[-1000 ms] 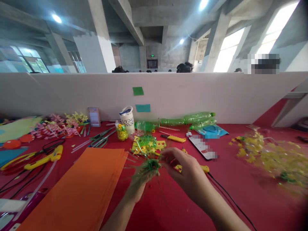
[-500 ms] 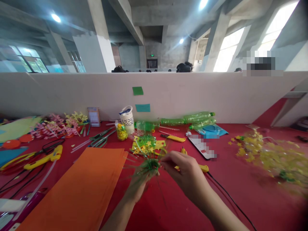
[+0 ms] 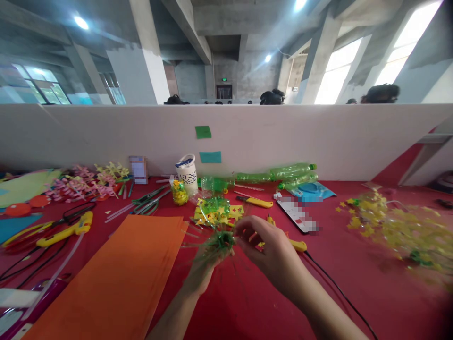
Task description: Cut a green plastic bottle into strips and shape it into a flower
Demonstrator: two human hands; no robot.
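My left hand (image 3: 203,271) is wrapped round a green plastic bottle piece (image 3: 223,240) cut into thin strips that fan outward. The strips hide part of my fingers. Close beside its right edge is my right hand (image 3: 274,248), fingers curved and thumb a little apart, with nothing visible between them. Beyond the hands, yellow star cut-outs (image 3: 215,215) lie on the red table. Partly behind my right hand is a yellow glue gun (image 3: 299,245) with a black cord. A yellow utility knife (image 3: 259,202) lies farther back.
Orange sheets (image 3: 116,269) lie to the left, beside another yellow glue gun (image 3: 76,230) and scissors (image 3: 152,200). Green bottles (image 3: 293,172) rest against the white partition (image 3: 300,137). A phone (image 3: 295,215) and a yellow star decoration (image 3: 389,226) are on the right.
My right hand's thumb and fingertips have come apart from a pinch at the bottle piece's edge. My left hand keeps its hold in about the same place.
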